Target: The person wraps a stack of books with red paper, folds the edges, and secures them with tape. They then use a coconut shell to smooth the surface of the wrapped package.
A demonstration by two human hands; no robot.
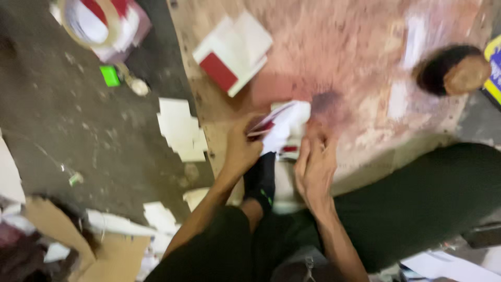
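Note:
The picture is blurred by motion. My left hand (241, 149) grips the near edge of a white and red folded card piece (282, 125) on a pink-stained wooden board (355, 57). My right hand (314, 167) rests with bent fingers at the same piece's right side, touching it. A black sock on my foot (261, 180) lies between the two hands, under the card. My dark-trousered legs fill the bottom of the view.
A stack of white and red flat cards (232, 52) lies farther up the board. A round brown brush-like thing (454, 68) sits at the board's right. White card scraps (180, 130) litter the grey floor at left, with a tape roll (88, 21) and cardboard pieces (78, 245).

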